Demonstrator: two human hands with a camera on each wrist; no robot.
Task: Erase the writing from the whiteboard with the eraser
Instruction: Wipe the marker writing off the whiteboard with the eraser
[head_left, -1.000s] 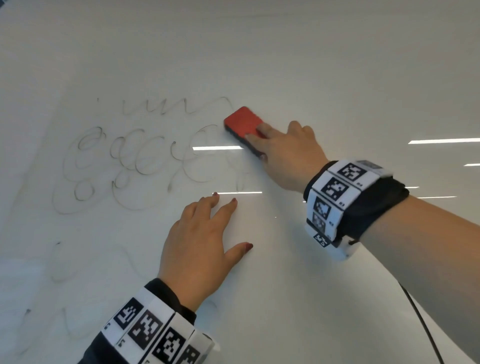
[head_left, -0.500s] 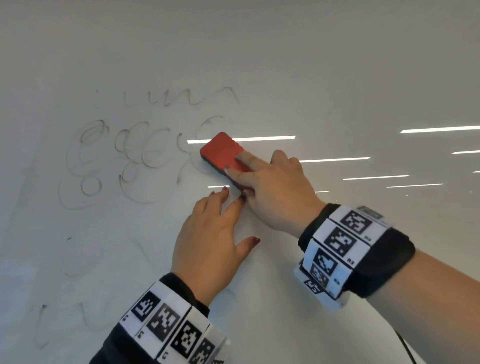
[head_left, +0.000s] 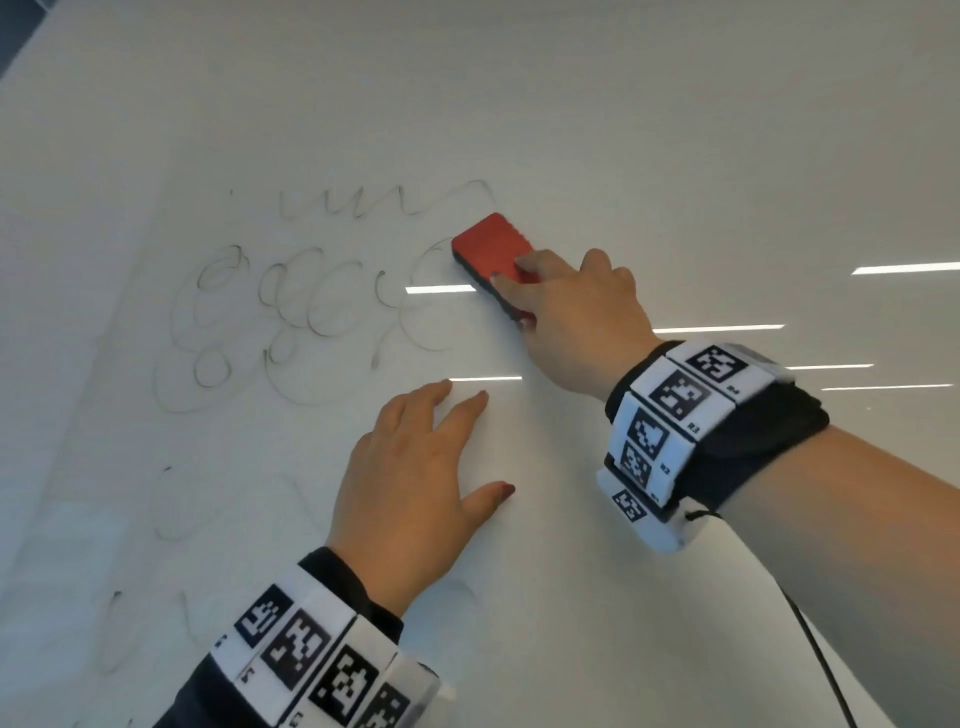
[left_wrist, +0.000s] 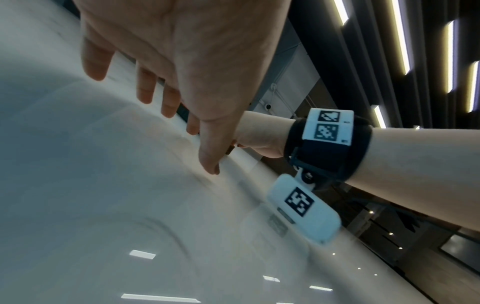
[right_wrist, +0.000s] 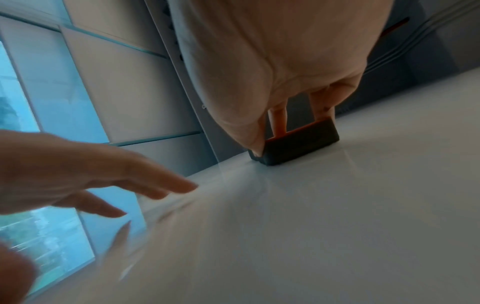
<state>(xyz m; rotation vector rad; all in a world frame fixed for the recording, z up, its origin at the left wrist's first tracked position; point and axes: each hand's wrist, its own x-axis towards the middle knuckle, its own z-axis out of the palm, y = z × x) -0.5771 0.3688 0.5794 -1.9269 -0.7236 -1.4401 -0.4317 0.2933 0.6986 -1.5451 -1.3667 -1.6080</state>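
Over on the far left, the writing (head_left: 291, 312) sits on the whiteboard (head_left: 675, 130) in loops and squiggles: a wavy line at the far edge, a band of curls below it, fainter strokes nearer you. That is your work to come, and most of it looks untouched.

Moving right, your left hand (head_left: 410, 488) lies flat on the board near you, fingers straight and spread, holding nothing. Good brace; leave it planted there, clear of the eraser's path.

Right again, the eraser (head_left: 493, 254), red back up and dark felt down, sits at the right end of the curls, just touching the last loop. Your right hand (head_left: 576, 322) grips its near end, thumb on the side, fingers curled over the red top.

Now the advice: press the felt flat, not on a corner, or it will likely skip and leave streaks. Sweep leftward through the curls in overlapping passes, steady pressure throughout. Judging by the faint smears near you, light strokes only thin the ink, so lean in.
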